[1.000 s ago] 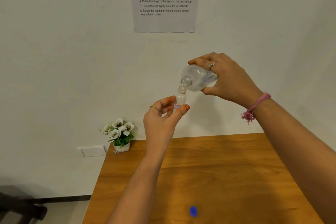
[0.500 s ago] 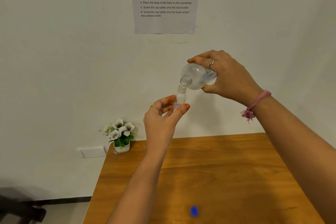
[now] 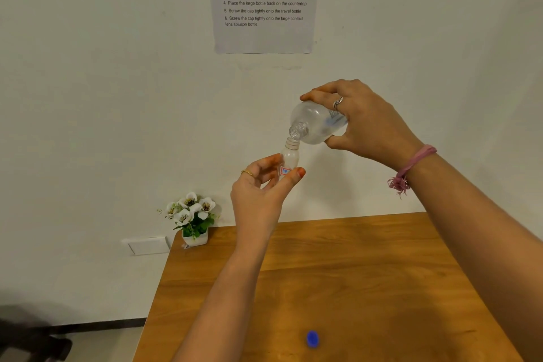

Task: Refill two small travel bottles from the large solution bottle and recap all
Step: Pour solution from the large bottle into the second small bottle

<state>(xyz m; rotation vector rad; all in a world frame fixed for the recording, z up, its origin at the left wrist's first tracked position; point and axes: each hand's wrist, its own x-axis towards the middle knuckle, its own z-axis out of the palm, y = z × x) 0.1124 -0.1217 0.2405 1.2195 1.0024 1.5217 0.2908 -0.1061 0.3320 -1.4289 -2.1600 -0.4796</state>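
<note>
As before, large bottle meets travel bottle.

Instruction sheet cut by top edge | large bottle base hidden behind right hand | travel bottle label too small to read | liquid stream possibly there, unclear | worktop cropped below

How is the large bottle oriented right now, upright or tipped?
Tipped. The right hand holds the large bottle with its uncapped neck angled down onto the mouth of the small bottle.
</note>
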